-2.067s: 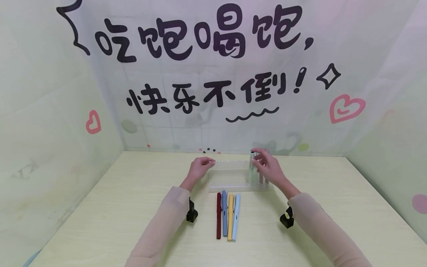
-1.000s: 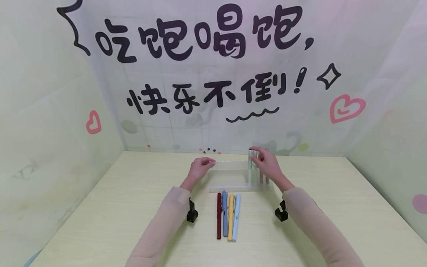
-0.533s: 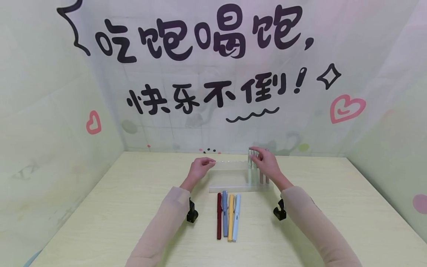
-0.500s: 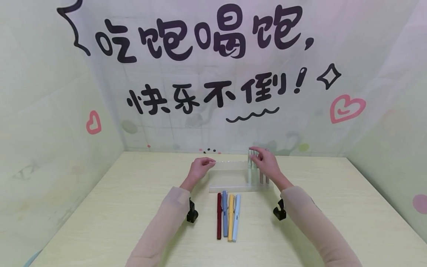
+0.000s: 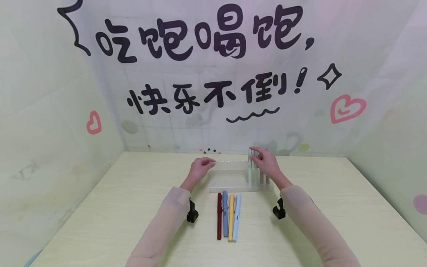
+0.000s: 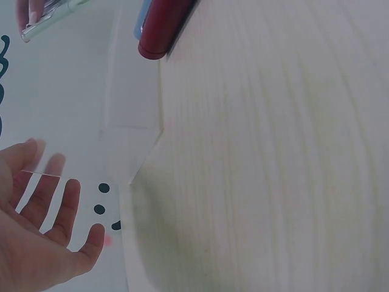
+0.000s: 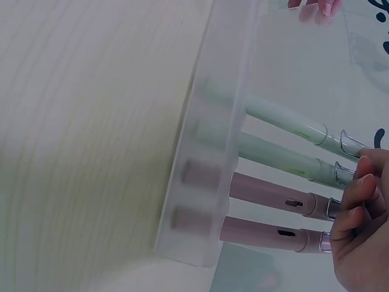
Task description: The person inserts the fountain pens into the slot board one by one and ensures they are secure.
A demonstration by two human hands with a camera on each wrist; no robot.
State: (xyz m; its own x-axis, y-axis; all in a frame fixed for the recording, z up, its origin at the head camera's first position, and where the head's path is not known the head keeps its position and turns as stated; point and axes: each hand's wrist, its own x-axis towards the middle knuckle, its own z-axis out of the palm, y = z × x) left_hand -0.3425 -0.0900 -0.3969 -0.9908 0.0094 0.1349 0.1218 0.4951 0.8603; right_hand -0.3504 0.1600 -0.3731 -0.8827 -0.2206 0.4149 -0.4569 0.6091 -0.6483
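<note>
A frosted clear pen stand [image 5: 227, 188] stands upright near the back of the table. My left hand [image 5: 199, 167] pinches its top left edge between thumb and fingertips. At its right end, two light green pens and two mauve pens [image 7: 267, 193] stand in a row. My right hand [image 5: 269, 165] pinches the cap end of the leftmost light green pen [image 7: 285, 118], whose foot sits in the stand's base ledge. The second light green pen [image 7: 276, 158] is right beside it, close to my curled fingers. My right hand partly hides the row in the head view.
In front of the stand, a dark red pen [image 5: 219, 217], a blue pen [image 5: 225, 215], a yellow pen [image 5: 231, 218] and a light blue pen [image 5: 237, 218] lie side by side on the wooden table [image 5: 133, 193]. A printed cloth backdrop [image 5: 213, 137] rises behind.
Since two seconds ago, my right hand has shifted slightly left with the light green pen, then stayed nearly still. My left hand keeps its place on the stand.
</note>
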